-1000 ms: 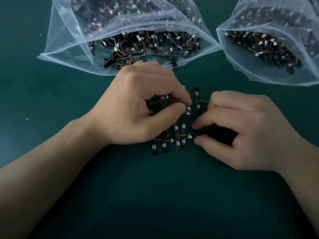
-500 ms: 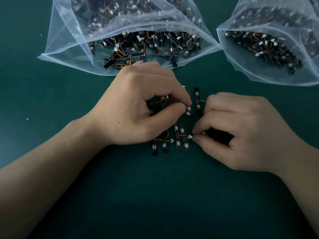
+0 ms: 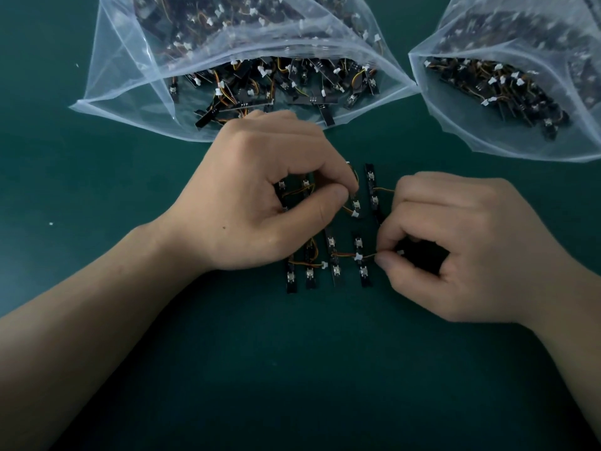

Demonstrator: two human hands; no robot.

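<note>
A matte dark-green counter (image 3: 97, 336) is filling the frame. At upper left, a crinkled clear bag (image 3: 130, 102) is lying open. At centre, the left hand (image 3: 260, 206) is pinching a slim black strip (image 3: 356, 204). Just right, the right hand (image 3: 461, 252) is pinching a thin orange wire (image 3: 368, 256). A second bag (image 3: 471, 135) is sitting at upper right.

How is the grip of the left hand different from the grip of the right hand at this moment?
The left hand pinches the top end of a small black board; the right hand pinches a thin orange wire. The left hand works in the upper row, the right hand in the lower row. Both use thumb and forefinger, the other fingers curled.
</note>
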